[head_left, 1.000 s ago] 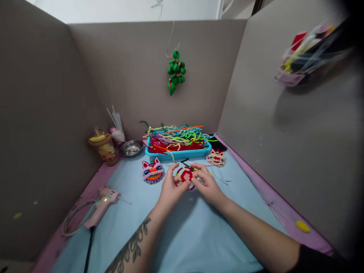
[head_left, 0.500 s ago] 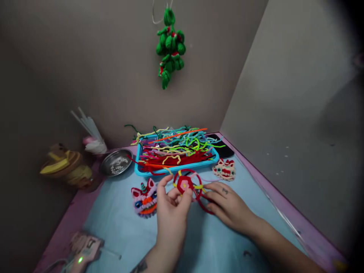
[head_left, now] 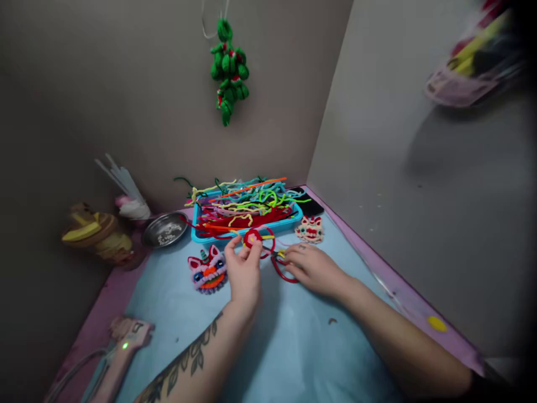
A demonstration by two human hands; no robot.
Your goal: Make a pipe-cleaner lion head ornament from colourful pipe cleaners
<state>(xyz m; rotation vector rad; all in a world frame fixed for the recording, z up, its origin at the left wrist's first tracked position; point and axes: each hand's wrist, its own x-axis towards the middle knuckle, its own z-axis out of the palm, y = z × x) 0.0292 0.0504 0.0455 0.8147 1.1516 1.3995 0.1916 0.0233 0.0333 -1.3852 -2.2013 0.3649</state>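
Observation:
My left hand (head_left: 244,271) pinches a round red pipe-cleaner piece (head_left: 251,237) with a pink centre, thumb in front. A thin red ring with yellow bits joins it on the right. My right hand (head_left: 312,266) is closed on red-handled scissors (head_left: 283,275), whose dark blades point at the ring; its fingers partly hide the handles. Left of my left hand lies a purple and red pipe-cleaner animal face (head_left: 208,274) with a horn. A cream and red animal face (head_left: 310,230) rests beyond my right hand.
A blue tray (head_left: 218,237) heaped with colourful pipe cleaners stands behind my hands, a dark phone-like slab (head_left: 312,202) beside it. To the left are a metal bowl (head_left: 157,242) of small white pieces and a pink glue gun (head_left: 121,352) with a green light. Green ornaments (head_left: 229,73) hang above.
The view has shifted, so the table things appear further left and a pink basket shows at upper right. The scissor blades now show more plainly beside the ring. Both hands keep their hold.

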